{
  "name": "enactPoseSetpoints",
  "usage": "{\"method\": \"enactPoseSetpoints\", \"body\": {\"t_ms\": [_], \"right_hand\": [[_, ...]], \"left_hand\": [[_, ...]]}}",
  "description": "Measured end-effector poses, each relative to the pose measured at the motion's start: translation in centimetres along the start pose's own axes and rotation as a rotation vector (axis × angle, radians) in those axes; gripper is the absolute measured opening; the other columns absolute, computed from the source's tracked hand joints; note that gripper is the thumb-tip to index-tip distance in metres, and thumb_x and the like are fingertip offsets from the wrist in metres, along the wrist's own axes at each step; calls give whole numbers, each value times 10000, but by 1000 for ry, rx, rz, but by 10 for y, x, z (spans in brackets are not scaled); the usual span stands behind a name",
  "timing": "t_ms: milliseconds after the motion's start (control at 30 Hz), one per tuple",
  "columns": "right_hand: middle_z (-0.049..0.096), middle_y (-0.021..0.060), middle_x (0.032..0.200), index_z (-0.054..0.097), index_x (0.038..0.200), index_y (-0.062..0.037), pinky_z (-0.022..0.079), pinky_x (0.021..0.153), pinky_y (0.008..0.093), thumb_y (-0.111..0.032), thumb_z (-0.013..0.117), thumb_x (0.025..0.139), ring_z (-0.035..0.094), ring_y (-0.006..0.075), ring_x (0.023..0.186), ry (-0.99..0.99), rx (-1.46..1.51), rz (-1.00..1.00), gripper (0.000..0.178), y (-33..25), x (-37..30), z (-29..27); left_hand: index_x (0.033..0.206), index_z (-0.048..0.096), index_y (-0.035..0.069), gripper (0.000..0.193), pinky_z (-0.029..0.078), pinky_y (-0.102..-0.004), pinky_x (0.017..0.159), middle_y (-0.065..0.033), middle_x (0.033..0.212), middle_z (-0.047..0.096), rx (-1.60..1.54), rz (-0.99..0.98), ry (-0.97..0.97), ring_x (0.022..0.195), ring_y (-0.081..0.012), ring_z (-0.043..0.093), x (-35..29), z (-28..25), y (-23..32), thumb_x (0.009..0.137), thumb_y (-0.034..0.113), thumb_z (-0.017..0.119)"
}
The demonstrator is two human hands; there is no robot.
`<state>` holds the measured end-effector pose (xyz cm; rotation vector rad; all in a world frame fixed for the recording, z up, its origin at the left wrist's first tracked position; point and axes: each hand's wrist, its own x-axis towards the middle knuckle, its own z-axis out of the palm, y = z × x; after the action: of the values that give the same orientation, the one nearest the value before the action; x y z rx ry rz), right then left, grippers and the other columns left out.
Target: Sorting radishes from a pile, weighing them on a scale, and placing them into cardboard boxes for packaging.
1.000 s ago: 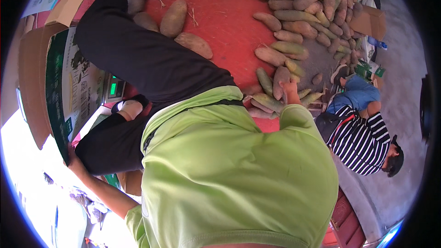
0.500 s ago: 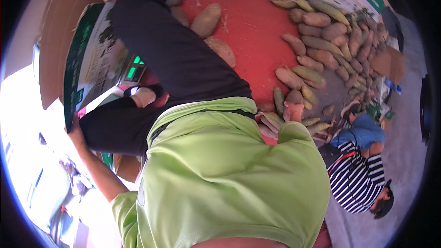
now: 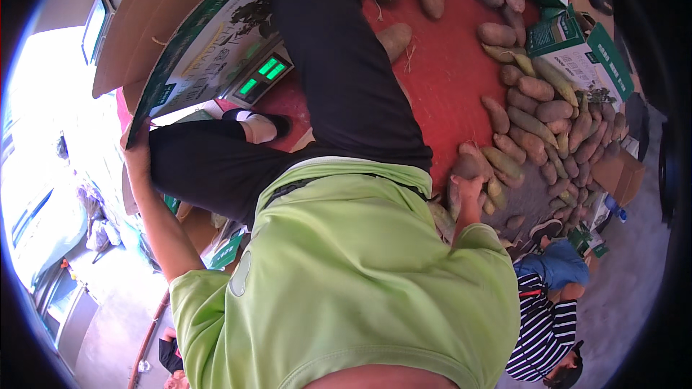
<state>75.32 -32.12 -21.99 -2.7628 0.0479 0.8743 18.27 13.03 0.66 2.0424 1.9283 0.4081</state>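
one brown tuber (image 3: 467,166) juts forward from the right grip (image 3: 470,184) clamped around it.

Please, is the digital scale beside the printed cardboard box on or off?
On: the digital scale shows brightly lit green figures.

white glare bleaches the left side, inside a dark, curved rim.
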Motion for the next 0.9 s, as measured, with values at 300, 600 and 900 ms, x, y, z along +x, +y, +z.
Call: {"method": "enactPoseSetpoints", "body": {"t_ms": [300, 600, 900], "right_hand": [[572, 201, 1073, 396, 1205, 25, 463, 834, 351, -135, 809, 580, 580, 273, 952, -107, 159, -543, 767, -175, 17, -4], [550, 178, 1143, 426, 1204, 41, 434, 906, 343, -155, 816, 582, 544, 241, 1053, -43, 274, -1185, 760, -406, -46, -65], [620, 106, 994, 493, 1169, 11, 459, 845, 306, -63, 737, 677, 569, 187, 982, -318, 519, -1909, 555, -553, -264, -66]], "left_hand": [[985, 654, -11, 174, 464, -278, 729, -83, 818, 649, -53, 102, -13, 757, -154, 597, -5, -2, 1, 816, -25, 614], [1022, 659, 15, 237, 452, -261, 798, -104, 924, 669, -216, 168, -19, 872, -182, 620, -7, -5, 40, 811, -59, 580], [1035, 661, 36, 249, 449, -261, 789, -106, 926, 660, -214, 174, -31, 866, -198, 618, -4, -6, 37, 811, -32, 574]]}}
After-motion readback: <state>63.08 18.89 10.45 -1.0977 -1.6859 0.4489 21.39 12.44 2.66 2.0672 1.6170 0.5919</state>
